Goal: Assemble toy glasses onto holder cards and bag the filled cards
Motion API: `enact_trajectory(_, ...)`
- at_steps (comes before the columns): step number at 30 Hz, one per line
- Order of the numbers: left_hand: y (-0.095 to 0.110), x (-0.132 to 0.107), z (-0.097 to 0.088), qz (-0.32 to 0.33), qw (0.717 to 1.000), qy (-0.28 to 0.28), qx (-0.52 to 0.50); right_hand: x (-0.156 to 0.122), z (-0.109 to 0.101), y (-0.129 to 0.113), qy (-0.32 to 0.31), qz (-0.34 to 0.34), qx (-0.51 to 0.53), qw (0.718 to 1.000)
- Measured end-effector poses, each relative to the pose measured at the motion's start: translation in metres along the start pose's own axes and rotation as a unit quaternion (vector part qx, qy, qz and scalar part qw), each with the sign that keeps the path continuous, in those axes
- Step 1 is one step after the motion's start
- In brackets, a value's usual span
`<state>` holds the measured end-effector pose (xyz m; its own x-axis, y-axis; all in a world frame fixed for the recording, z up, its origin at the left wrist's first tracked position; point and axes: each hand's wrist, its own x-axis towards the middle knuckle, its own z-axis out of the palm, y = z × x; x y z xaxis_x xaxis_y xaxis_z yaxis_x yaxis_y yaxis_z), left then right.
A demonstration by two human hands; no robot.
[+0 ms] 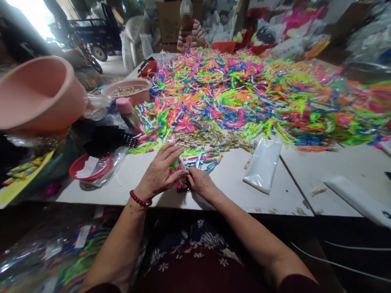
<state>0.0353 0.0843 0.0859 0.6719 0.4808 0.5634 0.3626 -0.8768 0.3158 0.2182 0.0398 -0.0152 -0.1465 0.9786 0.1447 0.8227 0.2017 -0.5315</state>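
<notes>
My left hand (161, 170), with a red bead bracelet (140, 198) at the wrist, is held over the table's front edge. Its fingers are stretched out and its thumb reaches to my right hand's fingertips. My right hand (200, 182) is closed in a pinch; what its fingers hold is hidden. Beneath and between both hands shows a bright pink plastic piece (179, 184), with a small dark object under it that I cannot make out. Just beyond the hands lie blue and white plastic pieces (210, 163) and many small patterned tubes (220, 140).
A large heap of neon plastic pieces (232, 87) covers the table's far part. Right of my hands lies a stack of clear bags (264, 165). To the left are a red basket (73, 171), a pink-capped flask (124, 106) and pink basins (45, 97). A person (191, 32) sits opposite.
</notes>
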Motion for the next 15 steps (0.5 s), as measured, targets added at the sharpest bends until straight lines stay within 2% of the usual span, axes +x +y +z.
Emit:
enact_trajectory(11, 0.001, 0.002, 0.002, -0.005, 1.000, -0.002, 0.010, 0.006, 0.012, -0.003, 0.007, 0.008, 0.000, 1.000)
enact_trajectory(15, -0.001, 0.004, 0.004, -0.002, 1.000, 0.029, 0.008, 0.004, -0.004, 0.008, -0.011, -0.004, 0.059, 0.998)
